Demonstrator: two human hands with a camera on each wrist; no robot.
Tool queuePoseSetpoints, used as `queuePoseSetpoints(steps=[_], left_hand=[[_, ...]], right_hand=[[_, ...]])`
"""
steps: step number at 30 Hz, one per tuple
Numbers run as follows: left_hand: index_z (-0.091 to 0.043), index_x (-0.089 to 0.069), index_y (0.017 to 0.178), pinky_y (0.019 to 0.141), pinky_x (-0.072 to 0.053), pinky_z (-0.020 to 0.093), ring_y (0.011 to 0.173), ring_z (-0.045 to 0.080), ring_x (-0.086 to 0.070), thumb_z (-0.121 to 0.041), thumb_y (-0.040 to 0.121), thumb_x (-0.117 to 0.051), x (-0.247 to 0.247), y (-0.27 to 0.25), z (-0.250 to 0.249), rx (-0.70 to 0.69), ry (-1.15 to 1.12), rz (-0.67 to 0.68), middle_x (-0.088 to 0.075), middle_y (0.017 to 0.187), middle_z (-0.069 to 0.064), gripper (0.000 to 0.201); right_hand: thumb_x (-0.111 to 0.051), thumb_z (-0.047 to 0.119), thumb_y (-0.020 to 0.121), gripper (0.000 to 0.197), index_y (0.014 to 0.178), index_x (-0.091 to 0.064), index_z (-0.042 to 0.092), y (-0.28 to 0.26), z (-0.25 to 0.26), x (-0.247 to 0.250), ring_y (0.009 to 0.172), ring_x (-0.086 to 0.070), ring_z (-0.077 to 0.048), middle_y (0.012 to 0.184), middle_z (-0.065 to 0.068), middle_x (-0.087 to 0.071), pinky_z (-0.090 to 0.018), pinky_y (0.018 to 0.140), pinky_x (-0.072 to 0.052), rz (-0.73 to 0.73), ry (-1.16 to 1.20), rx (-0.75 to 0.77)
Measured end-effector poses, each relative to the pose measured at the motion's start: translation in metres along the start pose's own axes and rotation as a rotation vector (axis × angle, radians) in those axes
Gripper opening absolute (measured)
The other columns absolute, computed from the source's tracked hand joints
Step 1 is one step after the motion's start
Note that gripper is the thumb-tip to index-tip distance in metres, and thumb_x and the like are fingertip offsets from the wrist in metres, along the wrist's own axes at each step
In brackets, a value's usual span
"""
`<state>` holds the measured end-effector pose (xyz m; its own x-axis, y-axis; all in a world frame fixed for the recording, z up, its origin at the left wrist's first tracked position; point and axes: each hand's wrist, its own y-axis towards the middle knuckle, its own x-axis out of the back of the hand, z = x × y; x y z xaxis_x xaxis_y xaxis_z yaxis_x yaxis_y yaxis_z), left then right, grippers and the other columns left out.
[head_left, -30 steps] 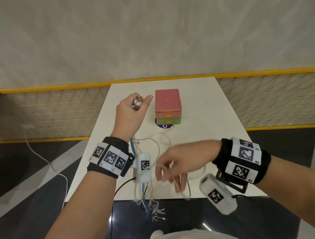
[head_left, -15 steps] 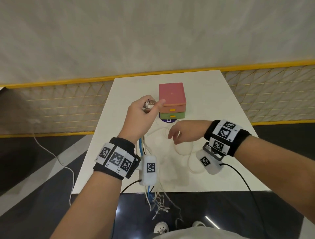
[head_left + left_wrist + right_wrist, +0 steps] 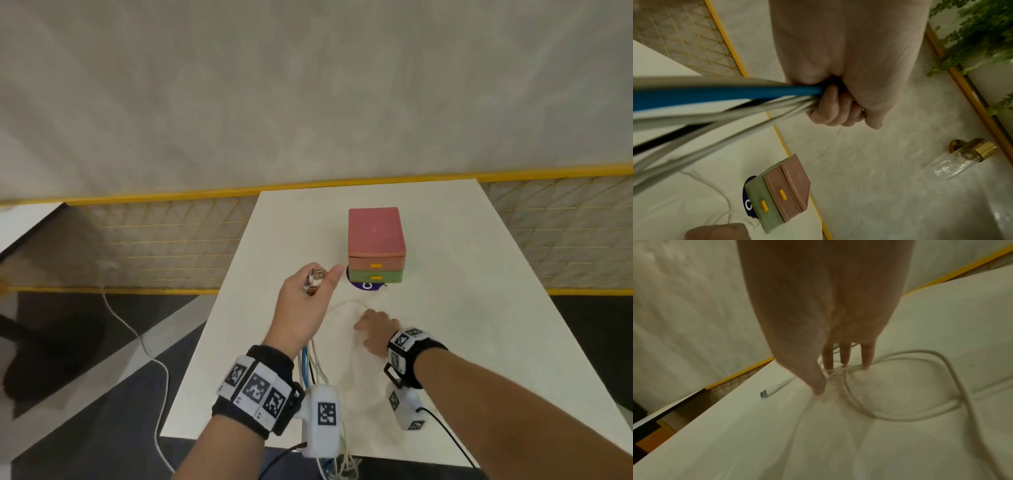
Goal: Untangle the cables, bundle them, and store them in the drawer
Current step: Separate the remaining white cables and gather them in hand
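My left hand [image 3: 323, 282] is raised above the table's left side and grips a bundle of cables [image 3: 735, 104], blue, black and white. Metal plugs [image 3: 313, 279] stick out above its fingers, and the rest of the bundle hangs down past my wrist. A loose white cable [image 3: 920, 416] lies in loops on the table, with a USB plug [image 3: 763, 394] at one end. My right hand [image 3: 830, 378] reaches down with straight fingers, and its fingertips [image 3: 866, 365] touch that cable. The small drawer box [image 3: 376, 240] stands behind, with a pink top and pink and green drawers, both closed.
The white table [image 3: 479, 308] ends just in front of my wrists, and cable ends dangle over that edge [image 3: 342, 466]. A round dark sticker [image 3: 361, 285] lies under the box. A yellow-framed mesh barrier [image 3: 154, 240] runs behind the table. A white cord [image 3: 137, 339] trails on the floor at left.
My right hand has gone from the table's front edge toward the drawer box and come down onto the white cable. My left hand still holds the bundle up.
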<state>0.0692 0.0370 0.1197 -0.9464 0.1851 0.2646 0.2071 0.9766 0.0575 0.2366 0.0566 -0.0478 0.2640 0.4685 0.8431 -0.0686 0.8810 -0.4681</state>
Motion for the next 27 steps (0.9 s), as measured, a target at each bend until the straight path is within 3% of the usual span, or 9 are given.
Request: queuePoseSetpoints(steps=[2,5,7,11,16,20,23,25,27], left_hand=[[-0.021,-0.043,0.064,0.051,-0.026,0.028,0.051,0.015,-0.026,-0.042,0.091,-0.063,0.0,0.004,0.004,0.033,-0.024,-0.003,-0.031,0.055,-0.005,0.04],[-0.02,-0.052,0.07,0.051,-0.026,0.028,0.048,0.013,-0.029,-0.04,0.091,-0.064,0.0,0.008,0.015,0.107,-0.05,-0.049,-0.035,0.052,-0.009,0.031],[-0.016,-0.063,0.082,0.05,-0.029,0.027,0.044,0.009,-0.035,-0.035,0.093,-0.063,-0.002,0.011,0.022,0.163,-0.091,-0.102,-0.045,0.051,-0.01,0.022],[-0.012,-0.068,0.099,0.049,-0.034,0.024,0.041,0.005,-0.042,-0.035,0.095,-0.059,-0.01,0.019,0.029,0.316,-0.114,-0.158,-0.073,0.079,0.002,0.025],[-0.018,-0.065,0.105,0.04,-0.031,0.019,0.038,0.008,-0.034,-0.041,0.097,-0.055,-0.026,0.021,0.015,0.368,-0.191,-0.033,-0.076,0.097,0.007,0.026],[-0.023,-0.067,0.113,0.043,-0.032,0.018,0.044,0.007,-0.037,-0.041,0.094,-0.061,-0.038,0.014,0.002,0.246,-0.197,0.137,-0.066,0.071,-0.003,0.027],[-0.019,-0.069,0.106,0.044,-0.031,0.019,0.051,0.009,-0.038,-0.045,0.09,-0.065,-0.042,0.015,-0.004,0.171,-0.214,0.008,-0.05,0.059,-0.009,0.031],[-0.014,-0.068,0.106,0.044,-0.032,0.019,0.051,0.009,-0.038,-0.044,0.091,-0.064,-0.037,0.019,-0.008,0.136,-0.244,-0.105,-0.047,0.06,-0.008,0.034],[-0.016,-0.066,0.091,0.052,-0.037,0.024,0.052,0.012,-0.039,-0.039,0.094,-0.062,-0.029,0.02,-0.017,0.072,-0.296,-0.138,-0.047,0.057,-0.006,0.024]], right_hand=[[-0.048,0.012,0.092,0.038,0.128,-0.053,0.022,-0.002,0.002,0.005,0.127,-0.043,-0.024,0.137,-0.001,-0.044,-0.036,0.108,-0.029,-0.111,-0.003,0.045],[-0.053,0.004,0.089,0.025,0.102,-0.07,0.015,-0.012,0.002,0.012,0.107,-0.061,-0.026,0.114,-0.004,-0.064,-0.032,0.096,-0.043,-0.345,0.253,0.132],[-0.06,0.002,0.086,0.02,0.092,-0.076,0.013,-0.026,0.005,0.019,0.095,-0.065,-0.022,0.102,-0.003,-0.068,-0.027,0.087,-0.048,-0.506,0.4,0.239],[-0.062,0.0,0.086,0.022,0.093,-0.076,0.016,-0.073,0.016,0.035,0.086,-0.061,-0.006,0.097,0.004,-0.066,-0.016,0.079,-0.046,-0.684,0.468,0.52],[-0.058,-0.002,0.086,0.027,0.098,-0.074,0.016,-0.118,0.017,0.04,0.088,-0.062,-0.009,0.1,0.005,-0.065,-0.023,0.078,-0.05,-0.654,0.422,0.674],[-0.058,0.001,0.087,0.023,0.097,-0.072,0.016,-0.138,0.014,0.038,0.091,-0.062,-0.009,0.1,0.005,-0.064,-0.027,0.081,-0.052,-0.61,0.424,0.682],[-0.05,0.009,0.094,0.017,0.107,-0.056,0.019,-0.155,0.007,0.033,0.085,-0.059,-0.006,0.093,0.006,-0.06,-0.025,0.081,-0.051,-0.508,0.593,0.595],[-0.039,0.015,0.099,0.021,0.116,-0.041,0.026,-0.164,-0.001,0.024,0.07,-0.052,-0.006,0.08,0.007,-0.053,-0.024,0.07,-0.05,-0.395,0.673,0.489],[-0.033,0.017,0.101,0.02,0.118,-0.039,0.027,-0.171,-0.012,0.014,0.06,-0.042,-0.005,0.071,0.007,-0.045,-0.022,0.059,-0.043,-0.335,0.693,0.402]])
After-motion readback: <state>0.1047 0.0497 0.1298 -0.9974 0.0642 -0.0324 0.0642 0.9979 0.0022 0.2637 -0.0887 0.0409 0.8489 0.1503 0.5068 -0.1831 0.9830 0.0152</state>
